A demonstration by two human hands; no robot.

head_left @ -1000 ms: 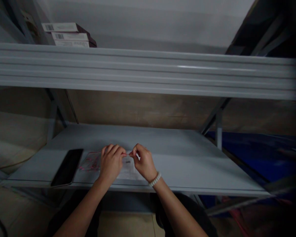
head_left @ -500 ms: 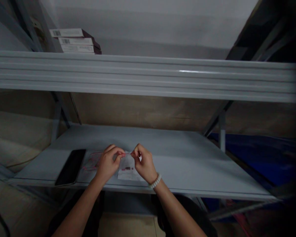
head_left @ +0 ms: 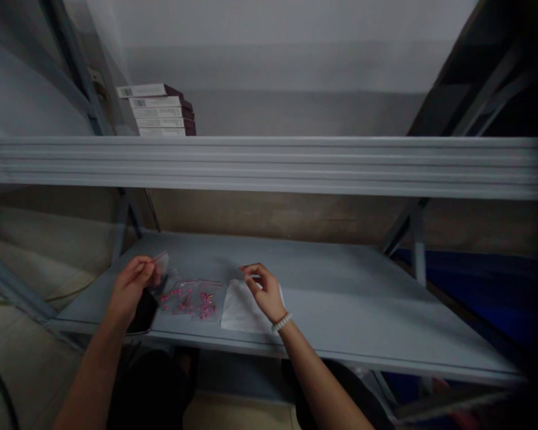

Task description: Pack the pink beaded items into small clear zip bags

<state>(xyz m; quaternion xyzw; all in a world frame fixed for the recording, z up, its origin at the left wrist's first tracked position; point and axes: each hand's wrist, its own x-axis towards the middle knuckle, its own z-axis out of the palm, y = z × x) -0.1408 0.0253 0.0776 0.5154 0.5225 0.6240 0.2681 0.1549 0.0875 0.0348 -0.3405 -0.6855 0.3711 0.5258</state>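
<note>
My left hand [head_left: 130, 289] is pinching a clear plastic film with a pink edge [head_left: 160, 266], lifted just above a black smartphone [head_left: 144, 313] that it partly hides. To the right lies a clear plastic bag [head_left: 190, 301] holding several small pink pieces. My right hand [head_left: 264, 292] hovers with curled fingers over a white paper sheet [head_left: 241, 309], its fingers apart and holding nothing I can see. Both lie on a grey metal shelf board [head_left: 332, 286].
A grey shelf beam [head_left: 269, 167] crosses above the hands, with a stack of flat boxes [head_left: 159, 110] on the level over it. Metal uprights [head_left: 416, 251] stand at both sides. Blue sheeting [head_left: 466, 275] lies beyond the right end.
My hands have parted. The left moved left with the clear film, uncovering the bag of pink pieces and covering part of the phone. The right let go and the view tilted upward.
</note>
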